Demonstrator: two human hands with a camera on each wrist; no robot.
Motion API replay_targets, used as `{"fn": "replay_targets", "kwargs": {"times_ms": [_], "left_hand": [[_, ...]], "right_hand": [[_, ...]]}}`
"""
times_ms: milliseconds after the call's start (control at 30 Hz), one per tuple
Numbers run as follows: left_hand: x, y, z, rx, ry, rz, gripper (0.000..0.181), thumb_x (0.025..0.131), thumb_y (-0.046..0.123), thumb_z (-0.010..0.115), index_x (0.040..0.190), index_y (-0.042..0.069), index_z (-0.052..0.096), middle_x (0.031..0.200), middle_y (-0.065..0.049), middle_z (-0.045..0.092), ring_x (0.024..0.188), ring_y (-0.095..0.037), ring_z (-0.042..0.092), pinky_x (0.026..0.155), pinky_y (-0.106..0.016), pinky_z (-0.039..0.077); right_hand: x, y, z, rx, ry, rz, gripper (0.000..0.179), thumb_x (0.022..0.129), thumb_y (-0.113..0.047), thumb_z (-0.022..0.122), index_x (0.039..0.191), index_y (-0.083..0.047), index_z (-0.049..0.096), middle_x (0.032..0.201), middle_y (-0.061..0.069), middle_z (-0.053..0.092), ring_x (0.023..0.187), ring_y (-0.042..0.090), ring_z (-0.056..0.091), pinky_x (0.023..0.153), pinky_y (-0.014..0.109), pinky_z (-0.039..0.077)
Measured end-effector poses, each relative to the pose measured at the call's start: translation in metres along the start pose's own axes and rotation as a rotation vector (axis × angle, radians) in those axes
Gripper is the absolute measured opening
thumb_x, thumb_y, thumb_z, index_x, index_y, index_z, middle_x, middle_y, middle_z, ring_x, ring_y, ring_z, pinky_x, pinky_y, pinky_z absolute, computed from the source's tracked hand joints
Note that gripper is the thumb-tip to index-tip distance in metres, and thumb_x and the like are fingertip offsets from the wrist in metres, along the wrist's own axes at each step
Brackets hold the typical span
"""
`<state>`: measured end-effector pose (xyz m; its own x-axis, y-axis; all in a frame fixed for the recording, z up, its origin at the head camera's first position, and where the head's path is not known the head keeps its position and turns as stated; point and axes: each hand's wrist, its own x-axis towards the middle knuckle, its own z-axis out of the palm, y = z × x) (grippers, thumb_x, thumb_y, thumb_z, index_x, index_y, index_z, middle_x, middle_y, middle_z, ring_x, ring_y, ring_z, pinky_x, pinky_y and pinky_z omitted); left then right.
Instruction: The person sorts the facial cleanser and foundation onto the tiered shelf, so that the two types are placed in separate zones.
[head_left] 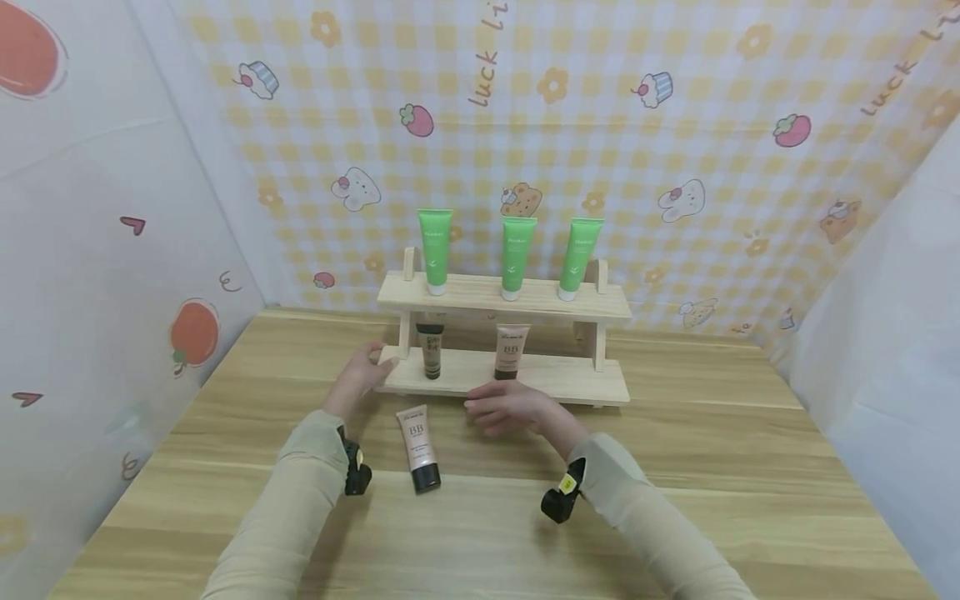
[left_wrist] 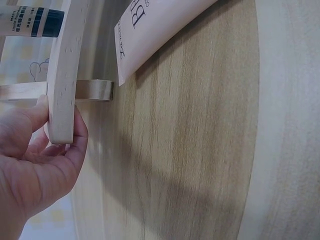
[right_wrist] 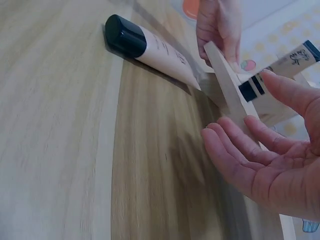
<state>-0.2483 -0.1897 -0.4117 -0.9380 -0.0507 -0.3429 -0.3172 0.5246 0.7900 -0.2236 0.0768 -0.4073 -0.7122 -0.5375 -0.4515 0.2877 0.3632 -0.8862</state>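
Observation:
A two-tier wooden display stand (head_left: 502, 296) stands toward the back of the table. My left hand (head_left: 362, 375) grips the left end of its lower board (left_wrist: 62, 75), thumb on top and fingers underneath. In front of that board my right hand (head_left: 517, 407) hovers with loosely bent, parted fingers (right_wrist: 235, 165) and nothing between them. On the lower board stand a small dark-capped tube (head_left: 431, 352) at left and a pink BB cream tube (head_left: 511, 350) near the middle, just behind my right hand. Another pink BB cream tube (head_left: 418, 447) lies on the table between my arms, black cap toward me.
Three green tubes, at left (head_left: 435, 250), middle (head_left: 516, 257) and right (head_left: 581, 258), stand caps down on the upper board. A checked cloth (head_left: 570, 150) hangs behind the stand, and white cloth (head_left: 97, 250) closes off the sides of the wooden table (head_left: 712, 450).

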Motion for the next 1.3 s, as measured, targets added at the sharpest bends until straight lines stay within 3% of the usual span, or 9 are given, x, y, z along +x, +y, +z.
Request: {"fn": "replay_targets", "kwargs": {"times_ms": [367,533,833,1000,1167,1267,1300], "left_hand": [[0.000,0.000,-0.001,-0.018,-0.014,-0.005,0.060,0.096,0.025,0.044,0.144,0.003,0.015,0.139,-0.032,0.032,0.119,-0.041,0.046,0.100,-0.047,0.041],[0.000,0.000,0.001,-0.029,-0.019,-0.013,0.061,0.096,0.026,0.043,0.145,0.004,0.014,0.140,-0.031,0.030,0.120,-0.040,0.045,0.101,-0.049,0.040],[-0.003,0.001,-0.001,-0.027,-0.019,-0.007,0.060,0.097,0.024,0.043,0.144,0.002,0.013,0.139,-0.033,0.031,0.119,-0.041,0.045,0.103,-0.049,0.038],[-0.005,0.002,-0.002,-0.016,-0.021,0.000,0.060,0.097,0.024,0.043,0.144,0.002,0.013,0.139,-0.033,0.031,0.119,-0.042,0.045,0.102,-0.049,0.039],[-0.004,0.001,-0.002,-0.023,-0.028,-0.003,0.061,0.097,0.025,0.042,0.145,0.002,0.012,0.139,-0.034,0.030,0.120,-0.043,0.044,0.102,-0.050,0.038],[-0.004,0.002,-0.002,-0.023,-0.034,-0.010,0.061,0.097,0.025,0.041,0.145,0.003,0.011,0.140,-0.033,0.028,0.122,-0.043,0.043,0.103,-0.051,0.037],[-0.004,0.002,-0.002,-0.023,-0.035,-0.014,0.061,0.097,0.025,0.041,0.145,0.003,0.011,0.141,-0.033,0.028,0.122,-0.043,0.042,0.103,-0.050,0.037]], "right_hand": [[0.017,-0.006,0.028,-0.056,-0.055,0.014,0.048,0.088,-0.018,0.059,0.129,0.003,0.045,0.117,0.023,0.059,0.102,0.032,0.063,0.081,0.037,0.055],[0.025,-0.007,0.038,-0.075,-0.018,0.051,0.048,0.087,-0.019,0.061,0.127,0.003,0.047,0.113,0.020,0.062,0.099,0.029,0.064,0.079,0.034,0.056],[0.034,-0.012,0.052,-0.231,0.033,0.078,0.052,0.083,-0.027,0.066,0.123,0.002,0.051,0.107,0.014,0.063,0.091,0.021,0.064,0.078,0.031,0.056],[0.037,-0.014,0.068,-0.348,0.114,0.076,0.059,0.074,-0.027,0.075,0.119,0.003,0.054,0.083,0.004,0.061,0.068,0.013,0.057,0.062,0.024,0.051],[0.039,-0.012,0.082,-0.356,0.176,0.068,0.030,0.069,-0.024,0.079,0.081,-0.006,0.059,0.058,-0.004,0.045,0.050,0.010,0.037,0.045,0.019,0.030],[0.040,-0.012,0.084,-0.373,0.175,0.059,0.027,0.070,-0.022,0.078,0.068,-0.011,0.054,0.052,-0.006,0.041,0.046,0.008,0.034,0.042,0.019,0.026],[0.039,-0.013,0.084,-0.370,0.176,0.063,0.026,0.070,-0.022,0.078,0.071,-0.010,0.055,0.053,-0.005,0.042,0.046,0.008,0.034,0.042,0.019,0.027]]}}
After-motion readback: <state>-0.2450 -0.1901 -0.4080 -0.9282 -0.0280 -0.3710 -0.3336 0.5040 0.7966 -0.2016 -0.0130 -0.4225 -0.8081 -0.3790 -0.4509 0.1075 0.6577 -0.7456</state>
